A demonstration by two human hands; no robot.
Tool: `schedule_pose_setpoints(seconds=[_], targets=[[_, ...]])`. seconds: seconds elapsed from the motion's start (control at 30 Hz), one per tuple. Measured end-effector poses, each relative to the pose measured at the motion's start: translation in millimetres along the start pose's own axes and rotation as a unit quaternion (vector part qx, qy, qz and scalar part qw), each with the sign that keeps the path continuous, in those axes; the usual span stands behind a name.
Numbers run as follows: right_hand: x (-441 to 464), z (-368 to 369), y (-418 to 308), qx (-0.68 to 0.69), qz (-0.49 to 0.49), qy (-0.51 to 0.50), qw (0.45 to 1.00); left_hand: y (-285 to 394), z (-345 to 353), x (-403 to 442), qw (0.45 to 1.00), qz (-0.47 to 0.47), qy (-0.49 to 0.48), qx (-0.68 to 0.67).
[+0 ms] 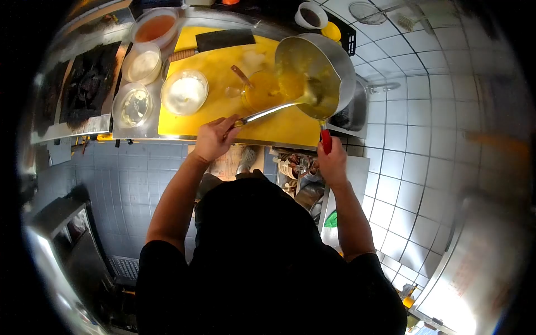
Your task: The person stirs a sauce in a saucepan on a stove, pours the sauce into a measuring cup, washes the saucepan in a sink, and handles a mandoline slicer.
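Observation:
My left hand is closed around the handle of a long metal ladle, whose head reaches the mouth of a metal saucepan. My right hand grips the saucepan by its red handle. Tipped to the left, the pan shows yellow liquid or residue smeared inside. Its rim is over or beside a clear bowl of orange-yellow liquid; the exact overlap is hard to tell. A brown spoon handle sticks up from that bowl. Everything here is above a yellow cutting board.
A cleaver lies at the board's back. A tub of white powder or paste stands on its left. Further left are tubs, one with reddish liquid, and a blackened stove. A sink and tiled wall border the right.

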State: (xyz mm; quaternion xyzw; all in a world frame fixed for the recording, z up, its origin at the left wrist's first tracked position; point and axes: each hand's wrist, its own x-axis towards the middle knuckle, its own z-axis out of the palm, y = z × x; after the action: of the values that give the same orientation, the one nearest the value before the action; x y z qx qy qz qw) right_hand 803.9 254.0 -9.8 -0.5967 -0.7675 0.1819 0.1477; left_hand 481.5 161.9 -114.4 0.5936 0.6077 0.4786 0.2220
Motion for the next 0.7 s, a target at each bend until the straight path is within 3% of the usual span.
schedule_pose_setpoints(seconds=[0.1,0.3,0.5,0.63,0.7], targets=[[1,-3,-9,-0.023,-0.006,-0.003,1.000,4,14,11,0.995,0.095,0.016,-0.024],[3,-6,-9,-0.072,0.004,-0.035,0.997,-30,3,-12,0.990,0.011,0.031,0.136],[-3,8,-15,-0.087,-0.006,-0.030,0.996,7,33,-3,0.992,-0.019,0.123,-0.005],[-9,19,-16,-0.085,-0.006,-0.022,0.996,16,52,-16,0.978,-0.162,0.031,-0.126],[-9,20,-18,-0.073,0.008,-0.018,0.997,6,45,-37,0.991,-0.108,-0.024,-0.076]])
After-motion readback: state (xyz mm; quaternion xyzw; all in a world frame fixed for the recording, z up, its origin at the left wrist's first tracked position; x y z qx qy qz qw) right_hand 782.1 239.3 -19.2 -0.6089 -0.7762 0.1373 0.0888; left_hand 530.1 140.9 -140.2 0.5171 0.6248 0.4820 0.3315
